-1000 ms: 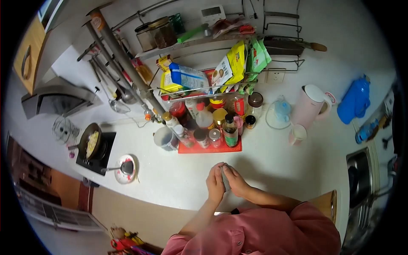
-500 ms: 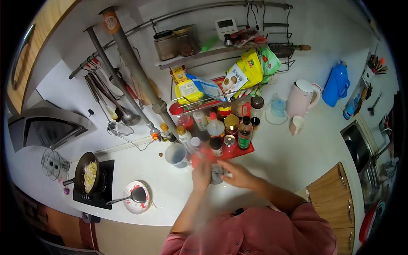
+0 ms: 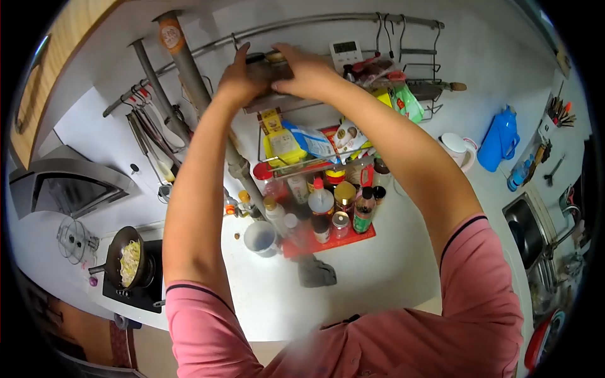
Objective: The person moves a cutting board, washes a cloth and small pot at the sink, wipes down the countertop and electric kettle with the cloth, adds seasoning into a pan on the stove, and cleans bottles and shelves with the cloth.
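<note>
Both arms reach up to the upper shelf of the wall rack. My left hand (image 3: 241, 83) curves around the left lidded glass jar (image 3: 257, 68), fingers on its far side. My right hand (image 3: 307, 72) is wrapped about the other lidded glass jar (image 3: 277, 64), just beside it. The hands hide much of both jars, and whether they stand on the shelf (image 3: 287, 102) or are slightly lifted is unclear. A crumpled grey cloth (image 3: 315, 272) lies on the white counter, below a red mat (image 3: 359, 240) crowded with several bottles and jars.
A clear measuring jug (image 3: 261, 239) stands left of the bottles. A wok (image 3: 124, 259) with sliced food sits on the hob (image 3: 156, 283) at left. Packets fill the lower rack. A pink kettle (image 3: 455, 148), blue flask (image 3: 498, 138) and sink (image 3: 528, 220) are on the right.
Both hands have left the grey cloth on the counter and risen to the two jars on the upper shelf. My arms now cover the plate with the spatula and part of the rack.
</note>
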The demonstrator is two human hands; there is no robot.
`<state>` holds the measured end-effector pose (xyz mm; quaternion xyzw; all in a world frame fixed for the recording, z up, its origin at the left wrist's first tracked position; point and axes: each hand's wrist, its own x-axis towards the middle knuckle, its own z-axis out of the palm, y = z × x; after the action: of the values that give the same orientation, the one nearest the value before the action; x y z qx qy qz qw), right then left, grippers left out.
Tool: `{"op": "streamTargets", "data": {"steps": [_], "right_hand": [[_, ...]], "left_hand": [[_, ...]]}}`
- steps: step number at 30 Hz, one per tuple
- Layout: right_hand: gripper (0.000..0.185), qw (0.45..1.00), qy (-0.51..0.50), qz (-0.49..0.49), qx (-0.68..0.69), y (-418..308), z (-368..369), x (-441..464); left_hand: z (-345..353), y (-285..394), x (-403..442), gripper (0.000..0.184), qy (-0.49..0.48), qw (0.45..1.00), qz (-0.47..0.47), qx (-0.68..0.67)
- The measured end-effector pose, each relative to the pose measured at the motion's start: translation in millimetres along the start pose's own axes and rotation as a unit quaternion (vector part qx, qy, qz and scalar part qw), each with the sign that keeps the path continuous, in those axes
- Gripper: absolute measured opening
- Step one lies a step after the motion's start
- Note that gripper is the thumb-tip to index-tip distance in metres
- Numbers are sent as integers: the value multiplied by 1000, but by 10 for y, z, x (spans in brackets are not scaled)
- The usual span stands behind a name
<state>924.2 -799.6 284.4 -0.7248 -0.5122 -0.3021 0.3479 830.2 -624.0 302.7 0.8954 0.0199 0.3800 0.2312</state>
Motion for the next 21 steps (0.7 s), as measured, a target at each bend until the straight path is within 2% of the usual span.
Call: {"op": "streamTargets", "data": {"steps": [2,3,4,5,6,8,10,12,14,15,16,17,20,21], "right_hand": [[73,999,15,16,38,19,29,12],[70,996,77,-30,29,62,95,-17],[69,995,96,-33,16,-13,13,-67],[67,988,136,-60,49,-73,-87,-148],[66,977,176,-86,81,-150,-224,-277],[66,973,162,-74,144,-425,-615,-753],[65,961,74,-54,261,-499,-799,-1334],[66,951,-37,71,299,-573,-810,-2179],[68,942,-128,131,280,-494,-635,-3143],[69,912,-159,196,324,-444,-473,-3652],[71,899,-154,237,334,-359,-243,-4236],[72,905,-169,275,277,-358,-147,-4657],[70,922,-186,291,175,-313,-22,-5392],[69,924,-180,284,183,-286,6,-5480]], "left_hand": [[59,-33,9,81,23,998,1,-63],[90,-60,-38,78,42,994,19,-94],[81,25,-114,76,60,990,38,-124],[76,106,-252,63,114,991,73,-11],[35,334,-454,61,147,982,112,-40],[-49,751,-918,61,199,961,189,29],[57,962,-1443,61,168,970,174,-30],[326,1099,-2224,60,82,988,122,-42],[838,992,-3063,63,-14,995,64,-70],[1108,976,-3477,63,-56,995,-15,-86],[1428,885,-3900,65,-76,989,-53,-113],[1674,830,-4262,66,-109,981,-92,-135],[2070,864,-4904,70,-188,955,-161,-162],[2164,859,-4990,70,-196,952,-170,-161]]}}
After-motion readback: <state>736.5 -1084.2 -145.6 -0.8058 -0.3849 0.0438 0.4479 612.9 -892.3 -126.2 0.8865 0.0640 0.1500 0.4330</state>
